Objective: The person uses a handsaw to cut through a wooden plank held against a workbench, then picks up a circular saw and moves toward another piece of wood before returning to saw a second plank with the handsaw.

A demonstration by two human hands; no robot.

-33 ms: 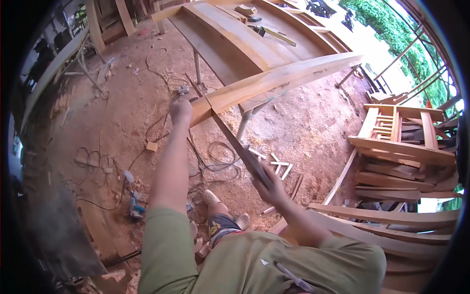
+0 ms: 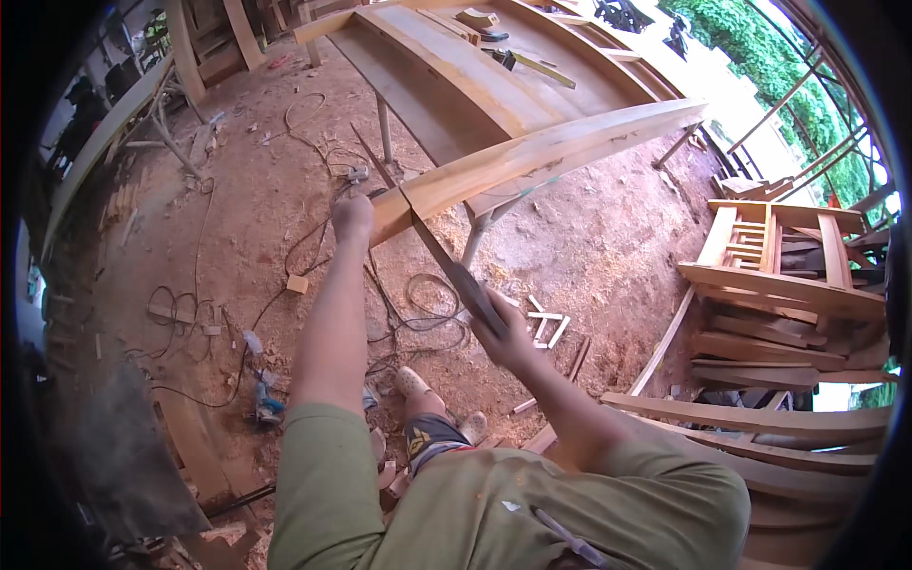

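A handsaw (image 2: 439, 249) sits in a cut across a long light wooden beam (image 2: 532, 160), close to the beam's near left end. My right hand (image 2: 505, 334) is closed around the saw's dark handle, below and to the right of the beam. The blade's narrow tip sticks out past the beam's far side. My left hand (image 2: 352, 218) is closed on the short end of the beam, left of the cut; its fingertips are hidden. The beam lies across the front of a wooden panel frame (image 2: 418, 71) raised on legs.
A tape measure (image 2: 540, 68) and wood pieces lie on the panel. Cables (image 2: 427, 318), sawdust, small offcuts (image 2: 548, 321) and a blue power tool (image 2: 268, 403) are on the ground. Stacked curved boards (image 2: 750, 418) and a slatted wooden frame (image 2: 779, 249) stand at right.
My right hand has pushed the saw forward, up and to the left, so more of the tip shows beyond the beam. My left hand and the beam stay in place.
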